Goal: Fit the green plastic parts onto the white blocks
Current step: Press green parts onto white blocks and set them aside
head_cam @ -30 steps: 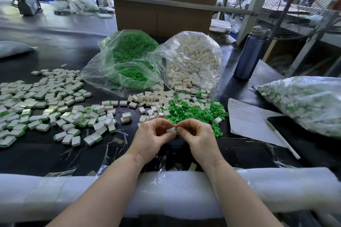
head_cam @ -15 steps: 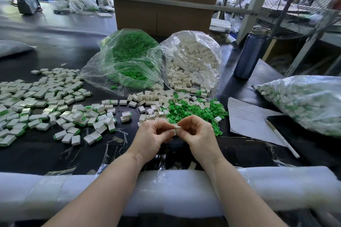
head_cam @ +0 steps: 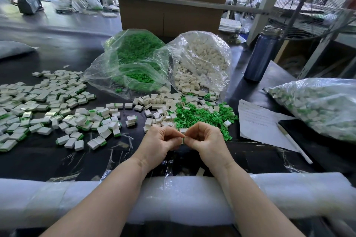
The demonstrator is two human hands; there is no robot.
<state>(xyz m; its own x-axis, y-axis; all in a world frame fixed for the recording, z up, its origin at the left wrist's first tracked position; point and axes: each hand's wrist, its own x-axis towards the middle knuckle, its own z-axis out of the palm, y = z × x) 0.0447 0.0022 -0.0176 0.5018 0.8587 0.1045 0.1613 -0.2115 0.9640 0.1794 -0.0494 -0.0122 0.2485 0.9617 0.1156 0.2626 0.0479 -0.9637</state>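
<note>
Left hand [head_cam: 160, 141] and right hand [head_cam: 205, 138] pinch one small white plastic block [head_cam: 182, 141] together; loose green plastic clips [head_cam: 198, 116] just beyond.

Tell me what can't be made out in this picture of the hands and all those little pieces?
Head view:
- The piece pinched between the left hand and right hand: fingers hide most of it; whether green is fitted is unclear.
- Writing on the paper: too small.
- Bag of finished parts: cut off by the right edge.

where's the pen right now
In the head view the pen lies on the right side of the table, across the white paper's lower corner, near the bag of finished blocks.
</note>
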